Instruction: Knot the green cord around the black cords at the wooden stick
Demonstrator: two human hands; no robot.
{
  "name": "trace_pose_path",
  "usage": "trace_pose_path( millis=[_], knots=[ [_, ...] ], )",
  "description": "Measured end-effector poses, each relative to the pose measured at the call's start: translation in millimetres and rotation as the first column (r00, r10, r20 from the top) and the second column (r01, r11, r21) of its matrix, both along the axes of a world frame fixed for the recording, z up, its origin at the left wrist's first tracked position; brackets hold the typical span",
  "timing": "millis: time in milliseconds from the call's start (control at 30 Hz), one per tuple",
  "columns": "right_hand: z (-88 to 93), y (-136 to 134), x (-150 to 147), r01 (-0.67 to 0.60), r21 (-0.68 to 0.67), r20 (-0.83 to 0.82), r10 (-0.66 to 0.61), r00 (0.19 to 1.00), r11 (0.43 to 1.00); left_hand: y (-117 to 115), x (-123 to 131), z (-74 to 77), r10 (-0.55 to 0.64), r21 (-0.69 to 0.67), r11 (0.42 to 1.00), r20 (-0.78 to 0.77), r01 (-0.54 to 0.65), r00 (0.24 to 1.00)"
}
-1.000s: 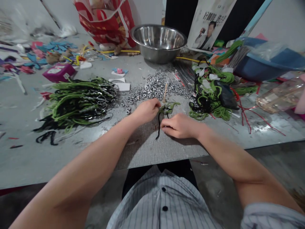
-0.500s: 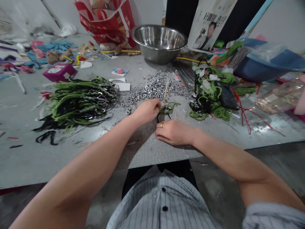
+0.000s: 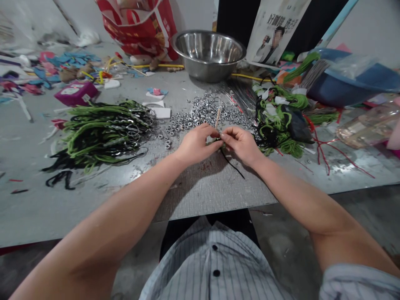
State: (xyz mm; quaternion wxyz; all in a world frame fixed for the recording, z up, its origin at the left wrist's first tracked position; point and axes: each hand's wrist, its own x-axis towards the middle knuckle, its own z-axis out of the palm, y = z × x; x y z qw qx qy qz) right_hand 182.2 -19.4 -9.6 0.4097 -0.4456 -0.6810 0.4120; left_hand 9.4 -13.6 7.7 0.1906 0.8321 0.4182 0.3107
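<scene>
My left hand [image 3: 195,146] and my right hand [image 3: 241,143] meet fingertip to fingertip over the grey table [image 3: 193,196], both pinched on a small bundle of green and black cord [image 3: 218,142]. A black cord end [image 3: 233,164] trails from the bundle toward me across the table. A thin wooden stick [image 3: 218,117] stands up just behind the fingers. Right behind the hands lies a heap of small metal nuts [image 3: 200,112].
A pile of green and black cords with metal rings [image 3: 103,131] lies to the left, and a tangle of green and black cord [image 3: 278,121] to the right. At the back stand a steel bowl [image 3: 208,52], a red bag [image 3: 140,25] and a blue basin [image 3: 353,81]. Craft scraps [image 3: 56,71] litter the far left.
My right hand has risen from the table near the front and moved up to meet my left hand at the cord bundle. The black cord end now trails to the right.
</scene>
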Motion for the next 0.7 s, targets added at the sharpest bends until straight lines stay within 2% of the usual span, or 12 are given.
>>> trace_pose_path(
  millis=[200, 333, 433, 533, 600, 700],
  knots=[
    [2.1, -0.1, 0.3, 0.017, 0.097, 0.070, -0.024, 0.997, 0.995, 1.4, 3.2, -2.1, 0.055, -0.020, 0.998, -0.015, -0.055, 0.998],
    [5.2, -0.1, 2.7, 0.062, 0.246, 0.188, -0.111, 0.976, 0.967, 2.3, 2.3, -1.8, 0.112, -0.052, 0.992, -0.006, -0.112, 0.994],
    [3.9, 0.0, 3.5, -0.015, 0.331, 0.415, -0.131, 0.900, 0.944, 4.0, 1.6, -4.0, 0.147, -0.083, 0.986, -0.011, -0.147, 0.989],
    [0.9, 0.4, 2.4, -0.100, 0.333, 0.598, -0.127, 0.791, 0.938, 7.4, 2.2, -7.9, 0.150, -0.105, 0.983, -0.042, -0.154, 0.988],
    [-0.3, 0.9, 1.9, -0.125, 0.321, 0.650, -0.123, 0.750, 0.939, 10.1, 3.2, -10.8, 0.137, -0.106, 0.984, -0.071, -0.144, 0.988],
    [0.4, 1.4, 3.1, -0.164, 0.304, 0.663, -0.085, 0.744, 0.938, 13.0, 4.3, -14.1, 0.111, -0.097, 0.988, -0.102, -0.121, 0.988]
  ],
)
